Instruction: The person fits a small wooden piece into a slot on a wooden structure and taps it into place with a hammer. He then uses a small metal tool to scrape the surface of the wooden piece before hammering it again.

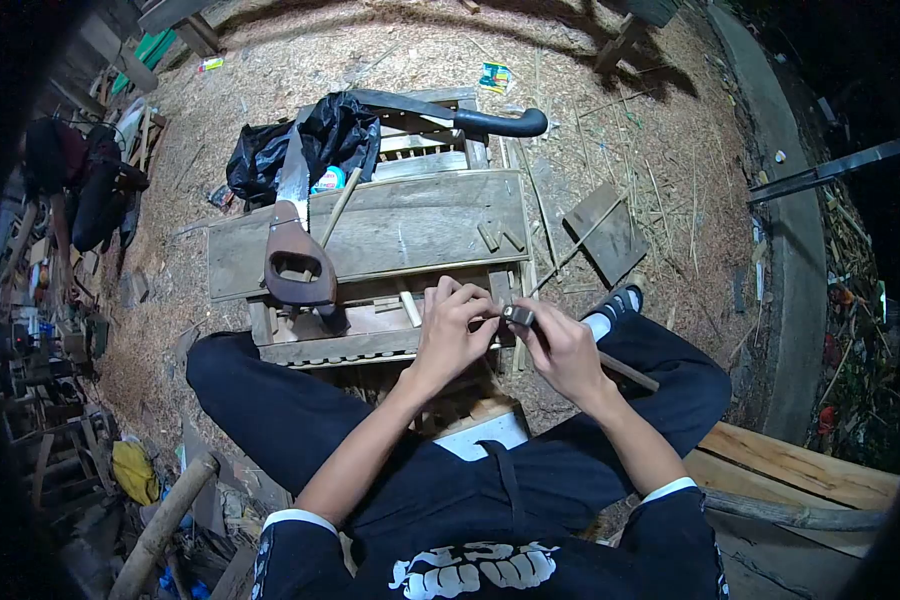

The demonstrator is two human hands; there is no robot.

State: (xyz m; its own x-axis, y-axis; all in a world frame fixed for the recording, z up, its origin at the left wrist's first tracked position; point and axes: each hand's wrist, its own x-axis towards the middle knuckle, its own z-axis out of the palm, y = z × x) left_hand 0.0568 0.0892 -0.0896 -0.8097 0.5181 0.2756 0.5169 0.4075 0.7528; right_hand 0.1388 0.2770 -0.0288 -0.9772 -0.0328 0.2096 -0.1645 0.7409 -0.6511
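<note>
My right hand [567, 350] is closed round a hammer, whose dark head [518, 314] shows at the fingertips and whose wooden handle [628, 371] sticks out behind the palm. Close to its left, my left hand [455, 328] has its fingers bent and pinched at the front right part of a slatted wooden frame [345, 348]. What those fingertips hold is too small to make out. A short pale stick [411, 309] lies in the frame beside my left hand. Behind both hands is a wooden board [425, 222] with two small wood pieces lying on it.
A handsaw [298, 250] lies across the board's left part. Behind are a black plastic bag [348, 137] and a long blade with a black handle [505, 123]. A square wooden plate [606, 234] and thin sticks lie on the ground at right. My legs flank the frame.
</note>
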